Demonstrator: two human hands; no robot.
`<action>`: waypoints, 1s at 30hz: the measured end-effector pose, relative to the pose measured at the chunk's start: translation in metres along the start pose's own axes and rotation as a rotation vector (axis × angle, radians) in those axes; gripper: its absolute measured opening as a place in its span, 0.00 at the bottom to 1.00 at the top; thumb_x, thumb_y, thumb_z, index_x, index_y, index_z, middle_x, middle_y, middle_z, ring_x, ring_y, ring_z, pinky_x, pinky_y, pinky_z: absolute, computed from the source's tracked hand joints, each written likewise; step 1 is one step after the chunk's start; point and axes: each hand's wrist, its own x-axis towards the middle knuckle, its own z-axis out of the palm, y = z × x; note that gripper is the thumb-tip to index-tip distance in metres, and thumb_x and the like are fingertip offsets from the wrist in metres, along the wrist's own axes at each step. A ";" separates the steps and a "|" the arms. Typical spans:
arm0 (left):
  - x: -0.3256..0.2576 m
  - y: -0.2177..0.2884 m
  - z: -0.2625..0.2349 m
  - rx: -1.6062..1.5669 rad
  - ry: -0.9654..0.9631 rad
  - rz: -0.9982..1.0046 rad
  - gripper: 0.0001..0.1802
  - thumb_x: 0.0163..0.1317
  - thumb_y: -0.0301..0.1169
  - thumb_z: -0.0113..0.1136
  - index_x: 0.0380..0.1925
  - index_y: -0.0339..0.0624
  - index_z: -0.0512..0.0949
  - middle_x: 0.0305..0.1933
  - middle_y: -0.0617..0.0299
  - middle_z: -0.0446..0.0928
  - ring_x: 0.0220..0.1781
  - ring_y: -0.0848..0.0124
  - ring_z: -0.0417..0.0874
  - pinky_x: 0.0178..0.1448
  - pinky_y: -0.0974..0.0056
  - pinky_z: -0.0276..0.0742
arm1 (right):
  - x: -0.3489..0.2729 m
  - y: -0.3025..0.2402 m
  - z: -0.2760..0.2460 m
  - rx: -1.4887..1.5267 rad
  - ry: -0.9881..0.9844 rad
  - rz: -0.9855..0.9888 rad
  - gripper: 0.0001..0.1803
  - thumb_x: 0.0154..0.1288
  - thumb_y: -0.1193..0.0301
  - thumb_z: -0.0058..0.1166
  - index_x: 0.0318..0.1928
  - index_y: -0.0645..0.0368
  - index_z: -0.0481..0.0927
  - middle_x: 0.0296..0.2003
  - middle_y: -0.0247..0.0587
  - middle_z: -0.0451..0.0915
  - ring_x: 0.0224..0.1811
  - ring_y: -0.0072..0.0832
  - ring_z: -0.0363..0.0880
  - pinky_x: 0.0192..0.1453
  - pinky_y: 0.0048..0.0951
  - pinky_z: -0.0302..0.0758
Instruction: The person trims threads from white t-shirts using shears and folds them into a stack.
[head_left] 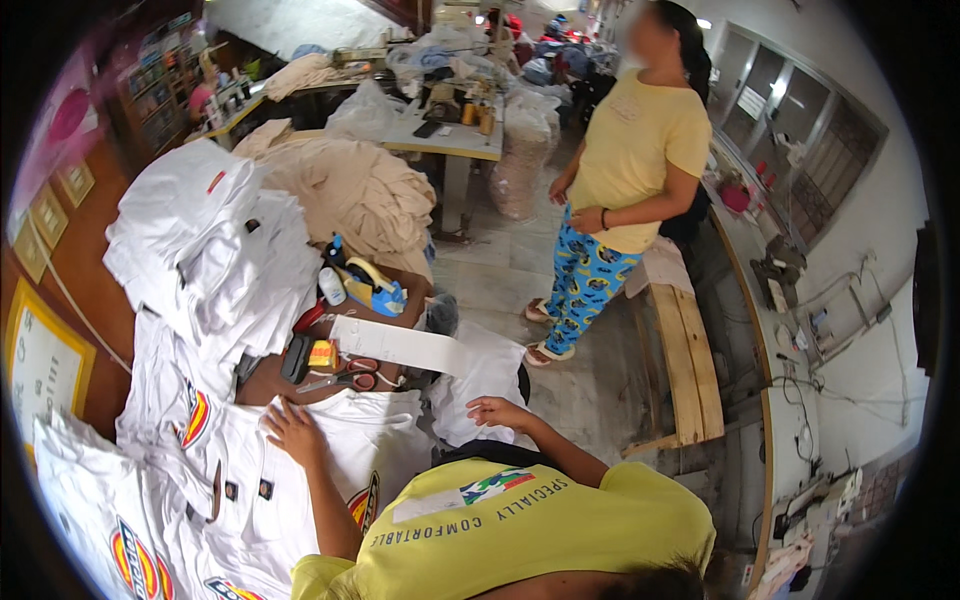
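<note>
Head view: two hands [296, 432], one scissors [345, 378]

Head view: one fisheye on my head, facing down, near the worktable [270, 375]; no second view.

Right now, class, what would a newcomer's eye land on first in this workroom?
White shirts heaped high across the table at left. In the foreground, a left hand lies flat on a white shirt, scissors just beyond. Behind, a person in a yellow top stands on the floor.
</note>
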 end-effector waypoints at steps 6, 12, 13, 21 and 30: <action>-0.001 -0.005 -0.003 -0.012 0.011 -0.011 0.26 0.63 0.45 0.38 0.61 0.52 0.59 0.67 0.53 0.53 0.70 0.52 0.46 0.66 0.41 0.41 | 0.035 -0.017 0.031 -0.104 -0.163 0.008 0.25 0.58 0.63 0.53 0.56 0.51 0.66 0.48 0.33 0.74 0.41 0.19 0.72 0.46 0.26 0.67; 0.000 -0.007 -0.003 -0.040 0.022 -0.012 0.26 0.63 0.44 0.40 0.61 0.52 0.59 0.67 0.53 0.53 0.70 0.52 0.46 0.66 0.41 0.42 | 0.065 -0.037 0.064 -0.168 -0.265 0.018 0.25 0.59 0.62 0.52 0.56 0.53 0.66 0.48 0.33 0.74 0.40 0.18 0.72 0.43 0.23 0.67; 0.000 -0.005 -0.003 -0.046 0.018 -0.007 0.26 0.63 0.44 0.40 0.61 0.52 0.59 0.66 0.53 0.53 0.70 0.52 0.46 0.66 0.41 0.42 | 0.068 -0.036 0.066 -0.177 -0.280 0.008 0.25 0.59 0.62 0.53 0.56 0.53 0.66 0.47 0.32 0.74 0.40 0.17 0.72 0.43 0.22 0.67; 0.001 -0.007 0.000 -0.003 -0.001 -0.011 0.25 0.64 0.46 0.36 0.62 0.55 0.58 0.67 0.55 0.52 0.70 0.52 0.45 0.66 0.40 0.42 | 0.061 -0.031 0.069 -0.213 -0.234 -0.012 0.25 0.58 0.61 0.53 0.55 0.53 0.68 0.41 0.28 0.75 0.38 0.16 0.71 0.41 0.20 0.66; -0.002 0.001 -0.002 0.127 0.012 0.041 0.26 0.66 0.48 0.32 0.62 0.56 0.57 0.67 0.56 0.53 0.69 0.54 0.49 0.64 0.41 0.48 | 0.019 -0.001 0.051 -0.098 -0.072 -0.045 0.25 0.58 0.65 0.52 0.56 0.53 0.67 0.42 0.31 0.75 0.37 0.17 0.71 0.39 0.19 0.66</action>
